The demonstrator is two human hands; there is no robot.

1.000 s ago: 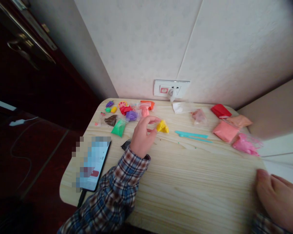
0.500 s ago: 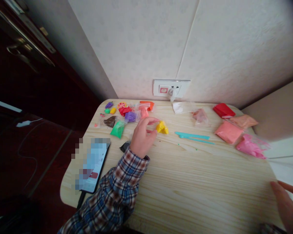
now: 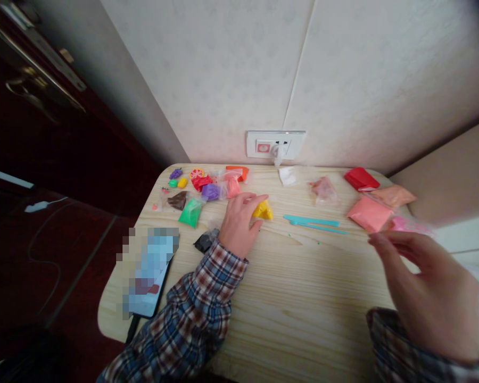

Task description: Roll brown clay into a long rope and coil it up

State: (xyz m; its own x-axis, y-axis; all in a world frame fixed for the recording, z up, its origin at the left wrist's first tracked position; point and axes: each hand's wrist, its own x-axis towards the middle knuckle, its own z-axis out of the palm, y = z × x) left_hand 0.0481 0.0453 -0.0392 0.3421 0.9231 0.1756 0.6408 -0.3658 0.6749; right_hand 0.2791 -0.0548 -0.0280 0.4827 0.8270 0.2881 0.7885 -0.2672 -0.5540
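Note:
My left hand rests low over the table with thumb and forefinger apart on either side of a small clear bag of yellow clay. Its fingertips reach the bag's near side; whether they press on it I cannot tell. Behind that wrist lies a bag of black clay, partly covered. My right hand is raised over the table's right side, thumb and fingertips pinched together. Anything between those tips is too small to make out. Two turquoise plastic modelling tools lie between the hands.
At the back left are bags of green, brown, purple and red clay beside small fruit-shaped pieces. A phone with a cable lies at the left edge. Salmon and red packets sit at right. A wall socket holds a plug.
My right hand has come in from the lower right edge, its fingers closing into a pinch. My left hand has shifted slightly, its forefinger now reaching over the yellow bag. The view has moved a little.

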